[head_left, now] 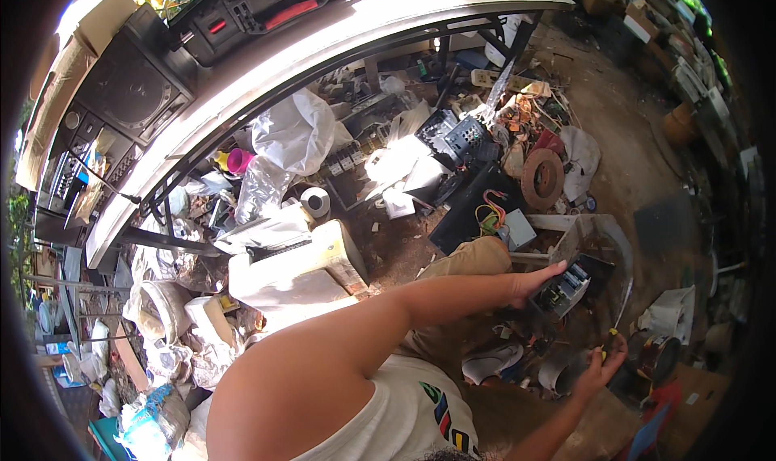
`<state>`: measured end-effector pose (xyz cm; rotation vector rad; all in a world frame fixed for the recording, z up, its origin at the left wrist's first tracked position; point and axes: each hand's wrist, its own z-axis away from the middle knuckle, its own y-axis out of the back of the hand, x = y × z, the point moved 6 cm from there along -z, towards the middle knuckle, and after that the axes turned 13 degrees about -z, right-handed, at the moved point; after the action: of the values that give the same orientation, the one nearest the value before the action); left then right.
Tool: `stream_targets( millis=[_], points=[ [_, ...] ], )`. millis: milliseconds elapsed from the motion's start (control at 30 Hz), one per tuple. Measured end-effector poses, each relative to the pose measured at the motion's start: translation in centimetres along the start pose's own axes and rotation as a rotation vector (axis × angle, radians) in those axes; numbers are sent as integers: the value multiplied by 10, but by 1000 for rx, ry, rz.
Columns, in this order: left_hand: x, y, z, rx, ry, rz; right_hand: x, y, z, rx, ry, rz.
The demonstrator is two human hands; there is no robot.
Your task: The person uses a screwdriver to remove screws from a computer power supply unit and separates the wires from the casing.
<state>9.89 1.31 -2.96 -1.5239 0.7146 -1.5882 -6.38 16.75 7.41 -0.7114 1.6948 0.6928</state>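
Note:
My left hand reaches out to the right and grips the edge of an opened black electronic unit. Inside the unit's casing, blue cylindrical parts and pale components show. Some of the left fingers are hidden behind it. Lower and to the right, my right hand is closed around a screwdriver with a yellow and black handle. Its tip is hard to make out against the bright curved edge behind it. The right hand is apart from the unit.
A pale chair-like frame stands just beyond the unit. Coloured wires lie on a dark panel near a brown ring. A long workbench carries a black speaker. Scrap and plastic bags crowd the ground beneath.

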Motion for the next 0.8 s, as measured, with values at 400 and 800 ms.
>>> stream_targets(
  millis=[400, 800],
  points=[
    [-11, 20, -38, -9, -90, -271, 16, 54, 16, 239, -121, -483],
    [-33, -25, -60, -107, -33, -216, 6, 60, 37, 369, 10, -473]
  ],
)
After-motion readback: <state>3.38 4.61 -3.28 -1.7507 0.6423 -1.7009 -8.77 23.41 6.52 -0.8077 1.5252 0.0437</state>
